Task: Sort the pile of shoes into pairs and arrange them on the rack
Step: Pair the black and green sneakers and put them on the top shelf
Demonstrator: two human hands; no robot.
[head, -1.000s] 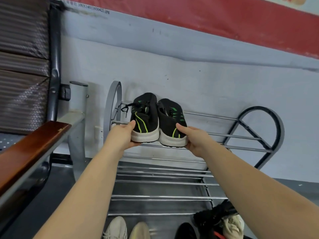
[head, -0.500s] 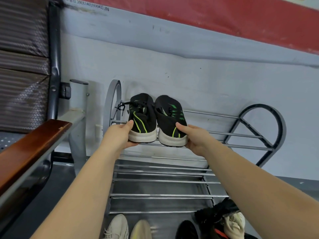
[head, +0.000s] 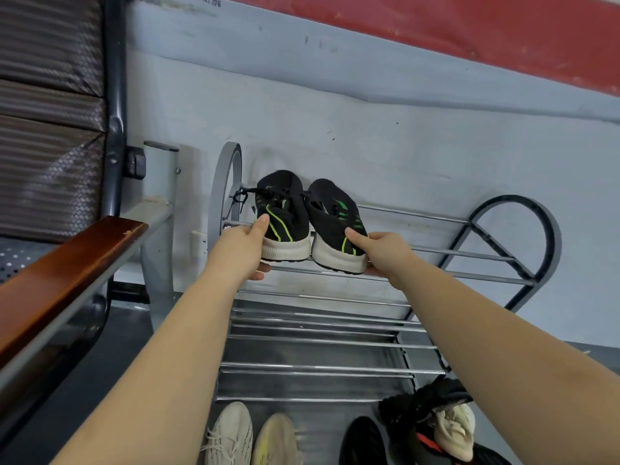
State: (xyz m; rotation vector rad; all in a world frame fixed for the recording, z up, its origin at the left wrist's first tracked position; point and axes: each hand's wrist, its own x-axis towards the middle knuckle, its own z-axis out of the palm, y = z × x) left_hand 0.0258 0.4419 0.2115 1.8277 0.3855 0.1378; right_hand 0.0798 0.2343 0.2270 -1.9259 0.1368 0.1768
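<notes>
Black knit with green stripes and white soles: the two sneakers sit side by side at the left end of the rack's (head: 436, 250) top tier, heels toward the person, toes against the pale wall (head: 385, 146). The left hand (head: 240, 253) grips the heel of the left sneaker (head: 285, 216), thumb on its outer side and fingers curled under the sole. The right hand (head: 385, 253) holds the right sneaker (head: 335, 223) the same way, thumb lying on the upper. The two soles nearly touch. A loose black lace (head: 240, 198) hangs from the left sneaker, over the rack's grey arched end frame (head: 228, 182).

Below the top tier, the rack's lower chrome bars show between the two forearms. In front of the rack, on the floor, lie two cream sneakers (head: 248, 434) side by side, and to their right a black shoe (head: 364, 441). Further right, by the rack's near right corner, is a heap (head: 436, 421) of black and cream shoes with a touch of red. Left of the rack stands a bench with a wooden armrest (head: 67, 273) and a dark woven back (head: 47, 112); its grey post (head: 161, 203) stands just beside the rack's left end.
</notes>
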